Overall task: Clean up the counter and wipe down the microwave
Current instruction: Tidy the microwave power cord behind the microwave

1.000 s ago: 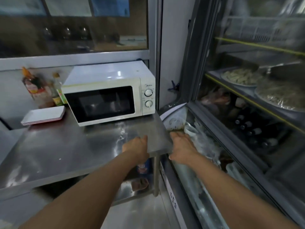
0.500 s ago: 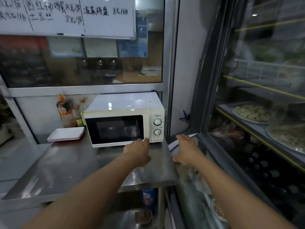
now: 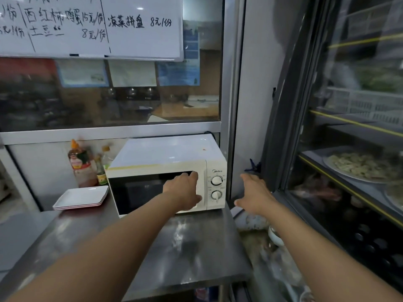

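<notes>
L hand [image 3: 185, 191]: up off the surface edge since a sec ago, now in front of the microwave door, fingers [image 3: 193, 175] loosely bent & reaching at the door's right edge by the dials; contact w/ door can't tell, nothing held
R hand [image 3: 255, 194]: also lifted from the surface's right edge, now in the air right of the microwave, fingers spread & straight, thumb out, empty
Microwave [image 3: 165, 153]: white, directly ahead of L fingers, at the back of the surface, door closed; small reddish spot on top, beyond L fingers & slightly right
Dials [image 3: 216, 180]: two, just right of L fingers, between the two hands
Surface [image 3: 192, 247]: steel, below both hands, streaky/smeared under the forearms; not wiped yet by the look
Plates [image 3: 81, 197]: white stack, well left of L fingers, beside the microwave
Bottles [image 3: 81, 163]: sauce bottles left & beyond L fingers, behind the plates, against the wall
Display fridge [image 3: 353, 171]: right of R fingers, trays of food inside, blurred
Change: both hands gone from surface edge to microwave level; view raised, menu board now showing up top
Meaning: prob. moving on to the microwave – opening the door or shifting the unit; no cloth in either hand, so wiping not started
Stage: early; counter items not cleared yet, microwave untouched by any wipe
Risk: knocking a dial w/ L fingers on the reach
</notes>
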`<state>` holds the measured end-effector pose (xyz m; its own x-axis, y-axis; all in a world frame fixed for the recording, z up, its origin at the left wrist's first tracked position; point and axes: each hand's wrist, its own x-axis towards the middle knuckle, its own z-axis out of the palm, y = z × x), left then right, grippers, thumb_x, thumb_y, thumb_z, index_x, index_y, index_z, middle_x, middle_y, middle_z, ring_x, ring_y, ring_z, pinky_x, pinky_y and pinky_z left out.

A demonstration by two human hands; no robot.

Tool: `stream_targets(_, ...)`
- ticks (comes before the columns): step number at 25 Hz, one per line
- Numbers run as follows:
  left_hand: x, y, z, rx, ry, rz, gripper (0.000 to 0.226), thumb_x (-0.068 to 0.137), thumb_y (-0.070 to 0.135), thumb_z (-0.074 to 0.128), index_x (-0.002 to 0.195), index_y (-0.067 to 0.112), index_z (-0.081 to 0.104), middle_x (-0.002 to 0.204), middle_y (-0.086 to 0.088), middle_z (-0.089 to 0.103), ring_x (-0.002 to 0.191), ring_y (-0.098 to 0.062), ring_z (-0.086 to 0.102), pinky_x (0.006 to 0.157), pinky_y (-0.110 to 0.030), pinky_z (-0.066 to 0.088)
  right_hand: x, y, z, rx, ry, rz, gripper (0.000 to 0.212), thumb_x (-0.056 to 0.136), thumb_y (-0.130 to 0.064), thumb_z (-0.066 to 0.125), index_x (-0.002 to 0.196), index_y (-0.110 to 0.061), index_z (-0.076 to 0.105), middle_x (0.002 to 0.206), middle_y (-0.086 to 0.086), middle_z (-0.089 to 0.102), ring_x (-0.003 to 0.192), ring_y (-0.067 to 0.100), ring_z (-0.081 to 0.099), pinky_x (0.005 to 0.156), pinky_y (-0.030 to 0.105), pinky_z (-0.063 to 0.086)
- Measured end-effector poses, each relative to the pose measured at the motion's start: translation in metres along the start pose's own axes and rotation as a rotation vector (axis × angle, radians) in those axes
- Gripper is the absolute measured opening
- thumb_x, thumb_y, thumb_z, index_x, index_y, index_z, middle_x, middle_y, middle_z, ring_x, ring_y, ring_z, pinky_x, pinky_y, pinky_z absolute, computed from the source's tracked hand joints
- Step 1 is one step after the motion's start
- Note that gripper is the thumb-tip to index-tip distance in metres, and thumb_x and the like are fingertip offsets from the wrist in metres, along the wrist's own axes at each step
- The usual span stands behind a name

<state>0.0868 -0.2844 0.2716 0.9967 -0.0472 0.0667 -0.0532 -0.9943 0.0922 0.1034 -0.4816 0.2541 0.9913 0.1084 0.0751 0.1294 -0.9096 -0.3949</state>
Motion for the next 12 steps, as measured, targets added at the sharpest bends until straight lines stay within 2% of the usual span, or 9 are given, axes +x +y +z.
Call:
stream_targets(7, 0.069, -0.039, -0.007, -0.011, 0.029, 0.103, 0.054, 0.088, 0.038, 0.057, 0.133, 0.017, 0.036, 0.133, -0.008, 0.047, 0.12, -0.028, 0.049, 0.092, -0.041, 0.043, 0.062, -0.02, 0.009, 0.013, 0.091, 0.054, 0.064, 0.076, -0.023, 0.073, 0.13, -0.011, 0.042, 0.134, 0.013, 0.045, 0.123, 0.032, 0.041, 0.099, 0.038, 0.039)
stream_targets(12, 0.113, -0.061, -0.01, -0.021, 0.027, 0.117, 0.055, 0.089, 0.04, 0.056, 0.134, 0.018, 0.034, 0.132, -0.008, 0.048, 0.119, -0.028, 0.049, 0.091, -0.04, 0.044, 0.098, -0.026, 0.015, 0.013, 0.096, 0.094, 0.061, 0.079, -0.023, 0.07, 0.13, -0.011, 0.04, 0.134, 0.013, 0.043, 0.124, 0.032, 0.042, 0.1, 0.039, 0.041)
